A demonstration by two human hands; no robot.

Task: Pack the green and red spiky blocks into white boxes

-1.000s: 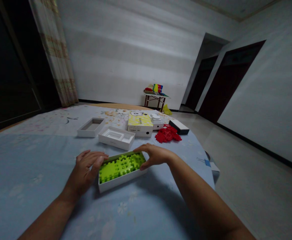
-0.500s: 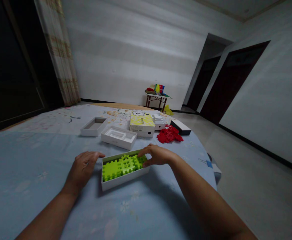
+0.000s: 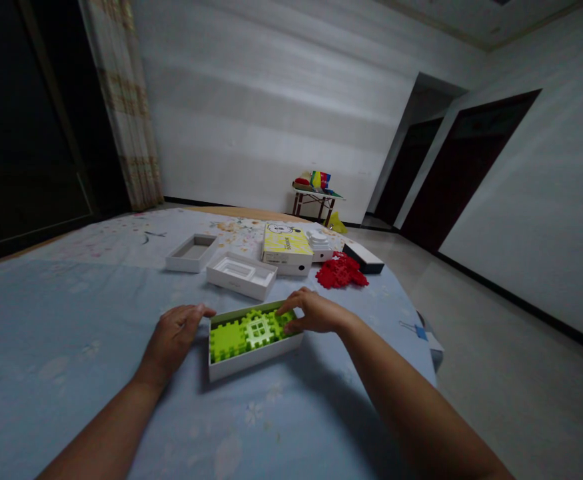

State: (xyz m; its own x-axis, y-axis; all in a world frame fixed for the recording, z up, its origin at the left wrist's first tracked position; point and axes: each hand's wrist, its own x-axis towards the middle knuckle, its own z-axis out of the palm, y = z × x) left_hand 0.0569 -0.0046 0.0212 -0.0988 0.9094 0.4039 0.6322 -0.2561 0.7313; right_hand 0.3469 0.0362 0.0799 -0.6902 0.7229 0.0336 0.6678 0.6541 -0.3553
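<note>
A shallow white box (image 3: pixel 256 360) stands on the tablecloth in front of me, packed with lime-green interlocking toy blocks (image 3: pixel 228 339). One block in the middle has a window-like grid (image 3: pixel 258 331). My left hand (image 3: pixel 174 337) rests at the box's left end, its fingers loosely stretched and their tips by the far left corner. Over the right end reaches my right hand (image 3: pixel 314 311), fingers and thumb curled down around a green block (image 3: pixel 284 320) inside the box. The fingertips partly hide that block.
Behind the box stand a white box with a moulded insert (image 3: pixel 240 283), a grey-lined tray (image 3: pixel 178 261) and a yellow-and-white box (image 3: pixel 286 257). Red toy pieces (image 3: pixel 341 272) lie in a heap beside a black-and-white box (image 3: pixel 371 260). A blue clip (image 3: pixel 421 332) grips the cloth at the right edge.
The whole view has shifted slightly, so everything on the table sits a little further right. Both hands keep nearly the same places at the box, with only small finger movement.
</note>
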